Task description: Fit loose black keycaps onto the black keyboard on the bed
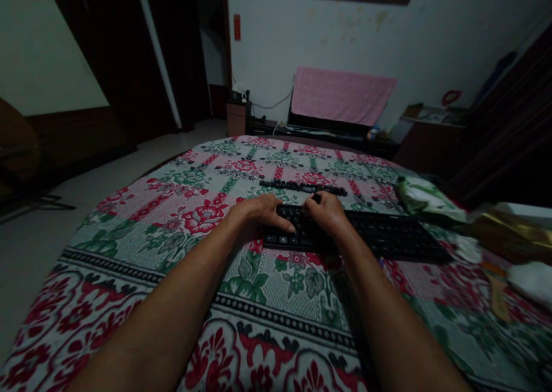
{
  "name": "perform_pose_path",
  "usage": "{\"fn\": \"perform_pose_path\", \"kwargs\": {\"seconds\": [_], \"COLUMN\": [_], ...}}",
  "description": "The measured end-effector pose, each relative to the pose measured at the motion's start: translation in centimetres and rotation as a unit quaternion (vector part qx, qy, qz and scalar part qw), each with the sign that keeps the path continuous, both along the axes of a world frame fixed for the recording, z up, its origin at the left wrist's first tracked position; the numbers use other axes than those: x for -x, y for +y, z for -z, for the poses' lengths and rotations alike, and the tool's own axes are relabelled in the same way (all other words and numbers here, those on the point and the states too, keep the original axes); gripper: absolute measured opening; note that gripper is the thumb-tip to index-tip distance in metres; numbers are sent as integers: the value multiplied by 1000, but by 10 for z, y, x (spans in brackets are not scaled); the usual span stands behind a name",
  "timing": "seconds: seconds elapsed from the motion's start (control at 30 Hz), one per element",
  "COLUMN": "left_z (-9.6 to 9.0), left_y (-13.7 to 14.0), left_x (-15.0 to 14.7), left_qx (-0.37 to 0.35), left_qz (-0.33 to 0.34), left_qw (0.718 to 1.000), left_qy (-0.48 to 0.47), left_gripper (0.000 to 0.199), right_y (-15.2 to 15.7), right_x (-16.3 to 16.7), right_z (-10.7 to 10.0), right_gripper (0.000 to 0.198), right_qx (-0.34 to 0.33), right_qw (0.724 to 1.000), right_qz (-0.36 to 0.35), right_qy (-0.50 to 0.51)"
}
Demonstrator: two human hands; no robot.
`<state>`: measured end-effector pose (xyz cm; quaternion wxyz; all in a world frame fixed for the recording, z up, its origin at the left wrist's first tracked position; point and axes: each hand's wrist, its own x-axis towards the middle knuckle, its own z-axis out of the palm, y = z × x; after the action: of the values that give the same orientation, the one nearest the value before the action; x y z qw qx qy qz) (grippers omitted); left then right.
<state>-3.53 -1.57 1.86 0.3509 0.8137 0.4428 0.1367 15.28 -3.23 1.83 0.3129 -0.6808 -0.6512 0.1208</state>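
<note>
A black keyboard (388, 234) lies on the flowered tablecloth in front of me. My left hand (269, 212) grips its left end, thumb stretched over the lower keys and fingers bent at the far edge. Over the keys just to the right, my right hand (324, 211) is closed in a pinch. A small black piece (317, 198) shows at its fingers, too dark to name surely. Beyond the keyboard runs a row of small black pieces that look like loose keycaps (302, 186). My right wrist hides part of the keyboard's middle.
The patterned tablecloth (241, 329) covers a large table with a rounded far edge. On the right lie a green and white packet (426, 199), crumpled white material (468, 248), a flat wooden-looking strip (499, 297) and a white bundle (532, 280). A pink towel (342, 93) hangs beyond.
</note>
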Motion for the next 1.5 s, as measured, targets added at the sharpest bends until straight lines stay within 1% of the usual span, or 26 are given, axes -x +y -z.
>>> {"fn": "perform_pose_path", "kwargs": {"seconds": [0.17,0.3,0.5,0.57,0.67,0.73,0.8,0.9,1.0,1.13,1.27,1.4,1.5], "left_z": [1,2,6,7,8,8,7,5,2,3,4,2,0], "left_y": [0,2,6,7,8,9,8,6,2,-1,0,-1,-1], "left_x": [-1,-4,-5,-5,-6,-6,-6,-7,-9,-13,-13,-12,-13], "left_qx": [-3,-14,-30,-35,-39,-47,-50,-38,-53,-75,-78,-77,-74], "left_qz": [-6,-23,-17,-11,-3,-10,-19,-8,10,-9,1,31,28], "left_qw": [1000,998,998,997,995,994,994,996,991,984,980,976,976], "left_qy": [29,48,61,74,89,98,95,85,119,164,184,199,204], "left_gripper": [50,54,59,61,63,62,62,64,75,96,103,100,101], "right_y": [0,-2,-8,-9,-9,-10,-12,-14,-17,-21,-26,-23,-19], "right_x": [-2,0,3,2,2,3,5,11,18,28,34,27,20], "right_z": [3,0,-5,-5,-5,-5,-5,-5,-6,-9,-12,-10,-9], "right_gripper": [21,20,18,18,17,16,16,18,22,21,21,21,20], "right_qx": [-11,-34,-48,-39,-26,-25,-35,-59,-70,-66,-55,-57,-58], "right_qw": [999,999,999,999,998,997,996,991,984,977,973,977,984], "right_qz": [15,16,-6,-18,-56,-66,-59,-54,-62,-62,-56,-57,-48], "right_qy": [27,10,-19,-11,-8,-23,-48,-103,-151,-195,-218,-195,-159]}}
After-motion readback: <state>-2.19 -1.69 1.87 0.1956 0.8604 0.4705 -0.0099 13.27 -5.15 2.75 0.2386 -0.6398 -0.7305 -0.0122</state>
